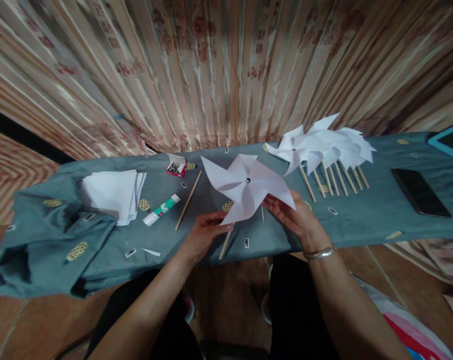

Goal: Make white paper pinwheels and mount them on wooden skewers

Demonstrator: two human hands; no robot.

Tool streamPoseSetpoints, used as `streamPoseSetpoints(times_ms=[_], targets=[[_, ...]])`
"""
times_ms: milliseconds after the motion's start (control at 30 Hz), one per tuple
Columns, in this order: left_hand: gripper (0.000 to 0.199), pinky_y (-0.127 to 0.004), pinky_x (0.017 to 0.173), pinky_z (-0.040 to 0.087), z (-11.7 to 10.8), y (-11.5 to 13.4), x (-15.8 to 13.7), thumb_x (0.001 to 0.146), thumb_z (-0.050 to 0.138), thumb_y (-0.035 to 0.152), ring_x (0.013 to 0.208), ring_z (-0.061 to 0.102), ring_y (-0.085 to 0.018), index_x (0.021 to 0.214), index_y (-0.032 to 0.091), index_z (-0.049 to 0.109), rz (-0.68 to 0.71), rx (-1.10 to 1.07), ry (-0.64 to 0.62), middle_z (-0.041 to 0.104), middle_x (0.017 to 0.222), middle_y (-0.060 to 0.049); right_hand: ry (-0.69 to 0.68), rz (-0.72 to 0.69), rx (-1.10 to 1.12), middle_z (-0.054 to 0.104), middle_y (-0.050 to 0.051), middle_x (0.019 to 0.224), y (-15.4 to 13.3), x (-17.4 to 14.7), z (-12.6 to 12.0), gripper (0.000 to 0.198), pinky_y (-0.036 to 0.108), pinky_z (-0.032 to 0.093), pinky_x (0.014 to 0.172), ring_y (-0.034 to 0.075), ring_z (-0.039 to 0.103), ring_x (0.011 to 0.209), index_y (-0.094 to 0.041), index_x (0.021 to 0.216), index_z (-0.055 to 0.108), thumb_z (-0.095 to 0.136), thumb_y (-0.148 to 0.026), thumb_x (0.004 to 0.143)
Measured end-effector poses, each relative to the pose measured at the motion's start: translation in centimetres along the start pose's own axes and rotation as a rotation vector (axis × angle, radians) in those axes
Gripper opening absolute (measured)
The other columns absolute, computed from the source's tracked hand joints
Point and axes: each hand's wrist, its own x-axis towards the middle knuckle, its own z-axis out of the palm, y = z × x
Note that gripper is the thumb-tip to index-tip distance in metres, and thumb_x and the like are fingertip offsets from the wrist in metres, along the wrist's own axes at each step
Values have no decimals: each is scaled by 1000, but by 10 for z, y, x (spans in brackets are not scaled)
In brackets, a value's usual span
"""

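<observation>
A white paper pinwheel (pixel 245 192) with a shiny pin at its centre is held over the table in front of me. My left hand (pixel 207 232) pinches it at the lower left, by a blade and near the wooden stick (pixel 226 245) that slants down below. On the other side, my right hand (pixel 290 215) has its fingers partly behind the right blade; the blade hides some of them. Left of the pinwheel lies a loose wooden stick (pixel 188 200). Beyond it are a glue stick (pixel 161 210) and a small open box of metal pins (pixel 176 167).
A stack of white paper (pixel 111 195) lies at the left. Several finished pinwheels (pixel 324 147) overlap at the back right, sticks towards me. A dark phone (pixel 420 192) and a blue-edged device (pixel 449 142) lie further right on the green tablecloth (pixel 357 220). A curtain (pixel 226 75) hangs behind.
</observation>
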Motion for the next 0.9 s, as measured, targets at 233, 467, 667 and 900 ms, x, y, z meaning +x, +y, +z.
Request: streamPoseSetpoints(times_ms=[233,467,667,900], targets=[[29,-26,73,46,0,-6,2,47,91,24,66,62,-13,73,18,80,-52,63,-32,75,72,-2,31,40,16,78,1,100,-17,2,10,49,36,59,77,26,72,92,-29,96,74,72,-67,66],[27,-26,70,46,0,-6,2,49,89,25,65,62,-14,73,18,80,-35,92,-34,74,70,-2,-25,13,23,76,4,106,-22,-1,9,61,35,58,79,25,72,97,-26,111,72,58,-74,75],[29,-26,71,47,1,-7,3,46,90,24,65,62,-14,72,17,79,-38,90,-26,75,71,-2,-44,-23,36,74,4,113,-23,-3,11,59,34,57,84,24,70,101,-26,108,72,69,-70,69],[32,-24,70,46,-1,-9,3,45,91,22,65,62,-12,74,18,79,-60,49,-13,75,71,0,-41,-44,25,75,1,113,-18,0,6,40,30,58,78,20,70,93,-28,107,74,79,-47,71]])
